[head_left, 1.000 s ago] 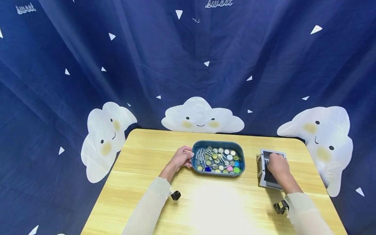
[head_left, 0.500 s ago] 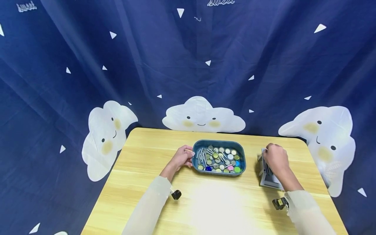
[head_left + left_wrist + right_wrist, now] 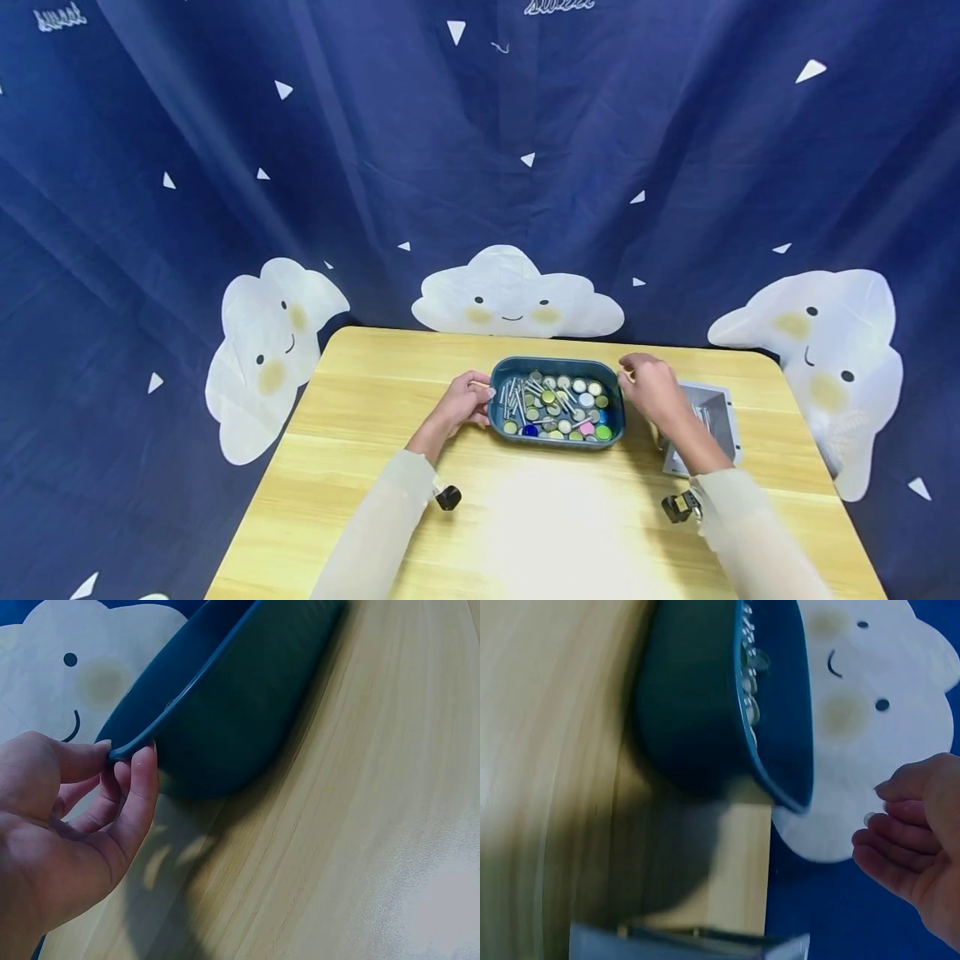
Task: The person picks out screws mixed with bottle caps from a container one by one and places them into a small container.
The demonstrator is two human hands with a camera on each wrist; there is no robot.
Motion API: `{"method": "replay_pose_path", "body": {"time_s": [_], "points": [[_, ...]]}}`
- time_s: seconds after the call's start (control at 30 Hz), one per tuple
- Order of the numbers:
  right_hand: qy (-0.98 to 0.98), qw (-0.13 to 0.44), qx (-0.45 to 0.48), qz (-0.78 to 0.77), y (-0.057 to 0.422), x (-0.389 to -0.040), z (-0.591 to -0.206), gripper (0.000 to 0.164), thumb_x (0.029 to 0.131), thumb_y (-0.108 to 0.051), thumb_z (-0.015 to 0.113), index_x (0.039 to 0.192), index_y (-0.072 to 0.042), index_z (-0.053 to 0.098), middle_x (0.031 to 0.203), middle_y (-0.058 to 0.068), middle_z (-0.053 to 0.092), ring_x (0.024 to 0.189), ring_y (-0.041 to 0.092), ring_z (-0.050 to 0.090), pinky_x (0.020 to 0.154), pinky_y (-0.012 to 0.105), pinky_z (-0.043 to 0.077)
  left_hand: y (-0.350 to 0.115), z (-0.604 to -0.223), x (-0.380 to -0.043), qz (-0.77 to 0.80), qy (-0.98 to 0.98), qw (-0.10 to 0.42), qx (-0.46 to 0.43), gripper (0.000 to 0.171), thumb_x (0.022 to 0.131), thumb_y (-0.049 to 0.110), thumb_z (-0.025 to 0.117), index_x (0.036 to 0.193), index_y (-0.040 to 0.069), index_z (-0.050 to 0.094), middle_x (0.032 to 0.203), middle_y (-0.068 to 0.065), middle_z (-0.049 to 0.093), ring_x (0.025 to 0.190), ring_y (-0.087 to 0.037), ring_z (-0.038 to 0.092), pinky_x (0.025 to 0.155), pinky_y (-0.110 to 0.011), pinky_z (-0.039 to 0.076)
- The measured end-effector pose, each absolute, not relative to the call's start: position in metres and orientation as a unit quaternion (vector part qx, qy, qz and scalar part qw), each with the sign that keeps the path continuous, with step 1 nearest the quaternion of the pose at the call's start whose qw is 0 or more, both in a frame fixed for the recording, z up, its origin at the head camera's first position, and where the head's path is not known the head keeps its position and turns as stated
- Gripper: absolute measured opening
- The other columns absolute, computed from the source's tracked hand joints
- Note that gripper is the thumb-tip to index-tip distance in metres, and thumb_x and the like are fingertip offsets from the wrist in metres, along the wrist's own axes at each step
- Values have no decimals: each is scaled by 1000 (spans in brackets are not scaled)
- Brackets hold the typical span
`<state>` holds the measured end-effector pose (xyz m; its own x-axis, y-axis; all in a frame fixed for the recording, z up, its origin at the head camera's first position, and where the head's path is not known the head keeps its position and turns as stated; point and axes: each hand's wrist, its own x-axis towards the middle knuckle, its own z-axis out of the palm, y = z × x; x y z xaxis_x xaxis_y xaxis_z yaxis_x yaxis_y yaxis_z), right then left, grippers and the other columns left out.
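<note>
My left hand [image 3: 465,402] pinches the left end of the rim of a dark teal tray [image 3: 225,720], thumb on one side and fingers on the other. Inside the tray lie many round bottle caps [image 3: 586,402] in several colours and silver nail-like rods [image 3: 514,400], mostly toward its left. My right hand [image 3: 919,847] hovers beside the tray's right rim, apart from it in the right wrist view, its fingers loosely bent. Nothing is visible between those fingers. Below and right of it, a small grey box [image 3: 727,427] holds some silver rods [image 3: 703,415]; my forearm hides part of it.
Both containers stand on a light wood table [image 3: 360,433], the grey box at the right. A dark blue curtain [image 3: 480,167] with white clouds hangs behind the table's back edge. Bright glare covers the table's front middle.
My right hand has risen out of the grey box and moved left to the tray's right end. The box's dark panel no longer shows; its grey inside does. My left hand stays put.
</note>
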<state>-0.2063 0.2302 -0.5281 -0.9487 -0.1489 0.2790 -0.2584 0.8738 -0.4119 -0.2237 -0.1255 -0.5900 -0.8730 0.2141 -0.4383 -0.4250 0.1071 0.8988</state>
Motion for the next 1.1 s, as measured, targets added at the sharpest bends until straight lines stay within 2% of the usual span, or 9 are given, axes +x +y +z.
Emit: {"method": "replay_pose_path", "body": {"time_s": [0.13, 0.3, 0.6, 0.77, 0.97, 1.1], "points": [[-959, 90, 125, 237, 212, -211, -534, 18, 90, -4, 72, 104, 7, 72, 94, 21, 75, 83, 33, 72, 76, 50, 64, -126, -590, -224, 665, 704, 239, -78, 37, 100, 6, 61, 135, 0, 52, 100, -17, 64, 71, -19, 63, 59, -35, 66], [-960, 21, 126, 250, 193, -216, -542, 17, 91, -5, 73, 105, 5, 74, 94, 16, 76, 87, 28, 72, 79, 46, 64, -125, -591, -224, 667, 701, 240, -81, 37, 100, 5, 61, 135, 0, 52, 98, -17, 64, 70, -19, 63, 54, -30, 63], [-963, -73, 141, 218, 167, -227, -560, 20, 94, -9, 72, 111, 1, 75, 101, 14, 77, 98, 31, 73, 85, 46, 64, -125, -593, -225, 669, 699, 237, -86, 36, 100, 6, 61, 135, 0, 53, 98, -16, 65, 70, -20, 64, 51, -28, 62], [-960, -103, 146, 216, 159, -228, -569, 16, 94, -8, 72, 107, 0, 76, 99, 13, 76, 87, 25, 72, 75, 42, 63, -125, -593, -223, 671, 698, 235, -84, 37, 100, 6, 61, 135, -1, 52, 95, -15, 64, 69, -19, 63, 50, -27, 61], [-958, -111, 157, 212, 154, -229, -576, 3, 91, -3, 71, 90, -2, 73, 86, 10, 73, 70, 18, 61, 62, 34, 54, -125, -593, -223, 675, 695, 234, -78, 38, 100, 6, 61, 136, -2, 51, 94, -14, 64, 68, -18, 63, 50, -26, 60], [-959, -106, 162, 205, 153, -230, -582, 5, 89, -2, 70, 84, -3, 71, 80, 8, 71, 66, 18, 58, 60, 34, 52, -125, -592, -225, 675, 695, 234, -85, 37, 99, 6, 61, 135, -1, 53, 96, -15, 65, 68, -19, 64, 50, -26, 61]]}}
